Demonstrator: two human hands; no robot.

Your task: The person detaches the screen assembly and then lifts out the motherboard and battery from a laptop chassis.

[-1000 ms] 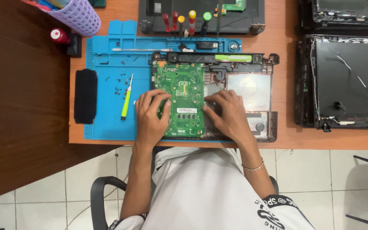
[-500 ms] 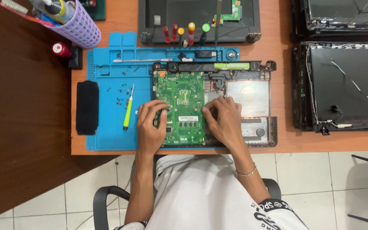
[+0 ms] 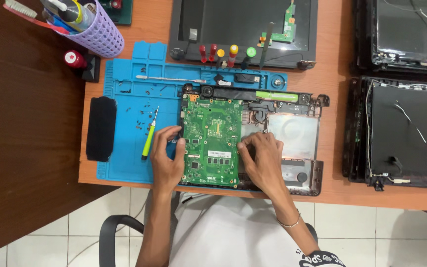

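A green motherboard (image 3: 211,133) lies in the left half of an opened black laptop base (image 3: 306,178) on the orange desk. My left hand (image 3: 166,158) rests at the board's left edge, fingers curled against it. My right hand (image 3: 262,158) is on the board's right edge, fingertips pressing where board and case meet. Neither hand holds a tool. A yellow-green screwdriver (image 3: 149,136) lies on the blue work mat (image 3: 124,109), just left of my left hand.
Small screws are scattered on the mat. A black pad (image 3: 100,127) lies at the mat's left edge. A purple tool cup (image 3: 95,29) stands at back left. Several colour-capped screwdrivers (image 3: 226,53) stand behind the mat. Dismantled laptop lids (image 3: 406,128) lie right and behind.
Both hands have slid off the top of the board to its left and right edges. The camera view has shifted slightly.
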